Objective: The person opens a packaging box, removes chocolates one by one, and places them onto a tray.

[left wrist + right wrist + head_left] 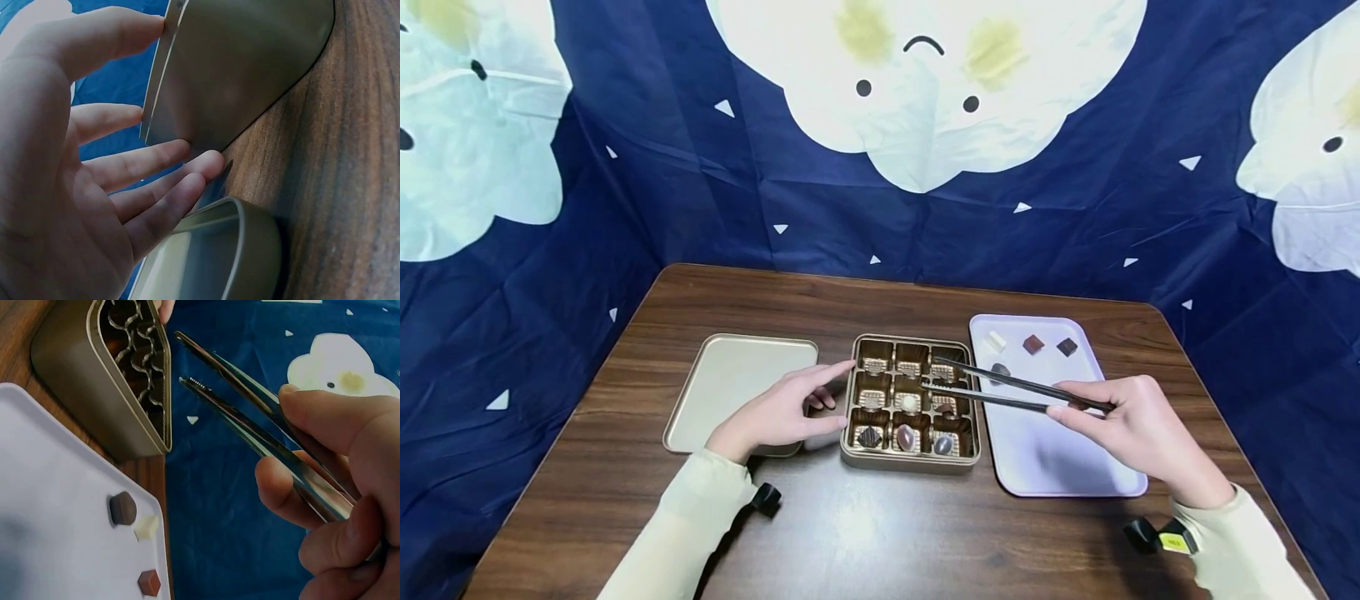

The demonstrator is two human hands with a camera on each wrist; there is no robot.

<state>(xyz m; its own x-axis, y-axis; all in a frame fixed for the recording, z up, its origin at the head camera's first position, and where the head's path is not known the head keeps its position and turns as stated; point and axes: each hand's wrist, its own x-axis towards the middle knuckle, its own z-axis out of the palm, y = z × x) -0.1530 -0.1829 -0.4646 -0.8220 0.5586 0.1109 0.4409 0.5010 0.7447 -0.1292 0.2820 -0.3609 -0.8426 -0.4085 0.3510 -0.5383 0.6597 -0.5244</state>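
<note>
My right hand (1138, 427) grips long dark metal tweezers (1022, 384), which point left across the tray's edge. Their tips stand apart over the right side of a gold box (910, 464) divided into compartments, and nothing shows between them in the right wrist view. At the box's left rim rest the thumb and index fingertip of my left hand (782, 408), its other fingers loosely extended. In the box's front row lie a dark striped square chocolate (869, 437), a brown oval one (906, 437) and a grey oval one (943, 444). A white round chocolate (911, 403) sits in the centre.
On the right, a pale lilac tray (1060, 471) carries a white chocolate (996, 341), a reddish-brown one (1033, 344), a dark square one (1067, 347) and a dark rounded one (1000, 372). Partly under my left hand is a gold lid (730, 379). Blue cloth hangs behind the wooden table.
</note>
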